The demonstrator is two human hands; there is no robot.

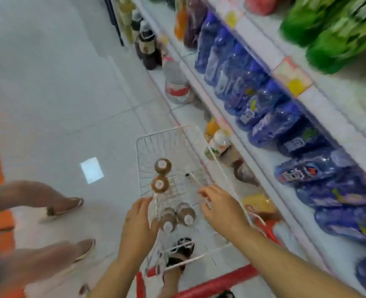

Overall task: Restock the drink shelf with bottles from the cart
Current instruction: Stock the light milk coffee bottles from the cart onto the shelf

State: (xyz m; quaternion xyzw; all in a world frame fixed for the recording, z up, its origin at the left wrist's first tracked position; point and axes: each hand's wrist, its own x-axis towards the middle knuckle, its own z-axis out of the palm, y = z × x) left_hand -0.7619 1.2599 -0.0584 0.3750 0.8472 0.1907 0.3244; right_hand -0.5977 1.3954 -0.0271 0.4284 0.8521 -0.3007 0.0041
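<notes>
Plainly, brown white-capped bottles [162,166] stand in cart [156,145].

The person's two forearms are bare from the wrist down to the picture's lower edge. The left grip [139,220] and the right grip [220,209] are bare hands with slim fingers. Motion blur softens the nails and knuckles too much to describe. Between the arms one foot [171,278] shows, partly hidden. It wears a black sandal [181,250] with broad dark straps crossing over the top of the foot.
</notes>
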